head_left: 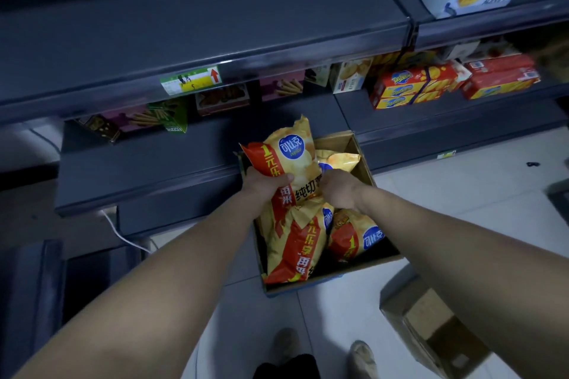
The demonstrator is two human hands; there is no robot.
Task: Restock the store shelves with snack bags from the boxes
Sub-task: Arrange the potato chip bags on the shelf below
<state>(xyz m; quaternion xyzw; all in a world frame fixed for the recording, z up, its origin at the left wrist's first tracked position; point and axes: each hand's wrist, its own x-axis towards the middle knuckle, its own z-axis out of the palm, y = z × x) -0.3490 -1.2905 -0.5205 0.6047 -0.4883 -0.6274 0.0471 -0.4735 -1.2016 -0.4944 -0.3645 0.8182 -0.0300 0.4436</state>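
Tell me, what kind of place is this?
Most likely a shop aisle being restocked. Dark shelves carry a price label, biscuit boxes stand in rows, and the left hand and right hand grip a snack bag over an open cardboard box on the floor.

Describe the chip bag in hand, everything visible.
The held chip bag is glossy yellow film with a red-orange diagonal band, round blue logo and dark characters. Puffed, apparently sealed, crimped top toward the shelves. The left hand grips its left side, the right hand its lower right. It is above the open cardboard box, over matching bags.
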